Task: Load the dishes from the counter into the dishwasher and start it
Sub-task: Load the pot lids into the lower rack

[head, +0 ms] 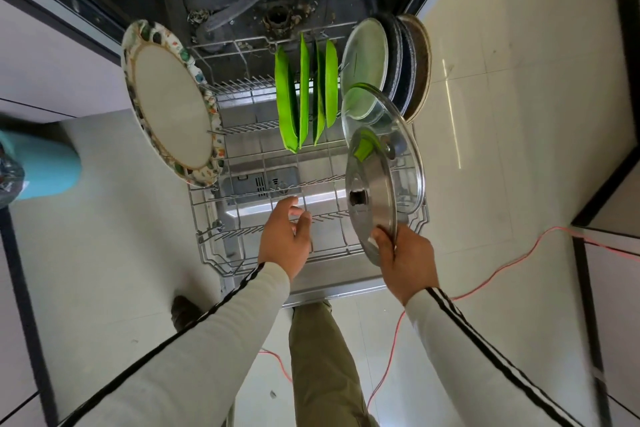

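A steel lid point(374, 215) (on edge) is upright over the pulled-out lower rack point(204, 239), near upright green plates point(287, 104).

Green plates point(304, 94): uniform bright green; large plate point(173, 104): cream centre, thin gold ring, white rim mottled with dark green, brown and orange; rack point(207, 246): grey wire. Steel lid point(372, 218): silver, mirroring a green patch; glass lid point(410, 163): clear with a silver rim; black plates point(398, 59); speckled brown plate point(420, 73). Sleeves point(207, 340): pale grey with black stripes; trousers point(322, 357): olive; cable point(485, 284): red; floor tiles point(502, 80): cream.
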Motion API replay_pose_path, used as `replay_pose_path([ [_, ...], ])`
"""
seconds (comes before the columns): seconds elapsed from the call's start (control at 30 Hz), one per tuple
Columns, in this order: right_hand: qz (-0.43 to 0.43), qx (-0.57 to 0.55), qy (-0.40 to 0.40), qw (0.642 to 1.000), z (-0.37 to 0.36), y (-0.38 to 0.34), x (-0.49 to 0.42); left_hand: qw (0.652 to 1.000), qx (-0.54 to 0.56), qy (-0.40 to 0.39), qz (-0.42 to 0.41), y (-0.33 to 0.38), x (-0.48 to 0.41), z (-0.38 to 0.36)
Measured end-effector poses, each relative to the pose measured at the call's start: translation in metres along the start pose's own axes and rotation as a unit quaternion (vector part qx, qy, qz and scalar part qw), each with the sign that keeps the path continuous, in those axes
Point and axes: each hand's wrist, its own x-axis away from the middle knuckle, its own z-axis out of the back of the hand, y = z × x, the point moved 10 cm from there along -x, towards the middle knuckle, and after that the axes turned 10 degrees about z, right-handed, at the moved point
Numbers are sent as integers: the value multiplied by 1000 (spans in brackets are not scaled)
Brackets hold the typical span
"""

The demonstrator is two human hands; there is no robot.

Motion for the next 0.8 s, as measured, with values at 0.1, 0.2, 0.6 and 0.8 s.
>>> replay_pose_path([
  [0.1,-12,-4,-40,999,-19,14,-12,1000,-5,0,-1,-10,1,3],
  [0.2,-40,-4,-33,999,-16,33,-19,1000,-29,-1,-2,-17,0,3],
  [0.6,-237,135,-147,951,-29,108,-16,1000,13,-22,-15,1,19,-16],
  [0.8,-234,150,-145,949,-32,109,0,999,-22,-10,-22,-10,27,-5],
])
